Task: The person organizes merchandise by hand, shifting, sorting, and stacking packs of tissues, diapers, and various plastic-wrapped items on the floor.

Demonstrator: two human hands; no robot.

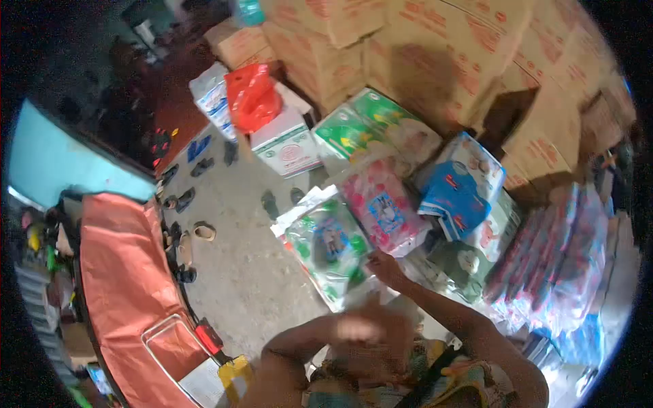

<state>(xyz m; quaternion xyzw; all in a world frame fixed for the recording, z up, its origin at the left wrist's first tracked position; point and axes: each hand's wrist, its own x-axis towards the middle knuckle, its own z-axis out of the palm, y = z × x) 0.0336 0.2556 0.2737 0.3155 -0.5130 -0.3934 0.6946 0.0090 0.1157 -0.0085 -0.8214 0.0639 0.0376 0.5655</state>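
A clear plastic package with green and white patterning and a picture label (331,241) lies in front of me. My right hand (386,270) is at its right edge, fingers closed on the plastic there. My left hand (360,331) is close to my body, just below the package, and is smeared by motion, so its fingers cannot be made out. Beside the green package lies a similar pink-patterned package (382,204) with a blue picture label. A blue and white pack (462,183) rests to its right, partly over another pale green pack (476,255).
Brown cartons (428,54) are stacked behind. Green bags (374,126), a white box (287,144) and a red plastic bag (252,98) stand before them. Pink plastic-wrapped bundles (551,258) are piled at right. Shoes (204,231) lie on the floor beside an orange-covered surface (126,258).
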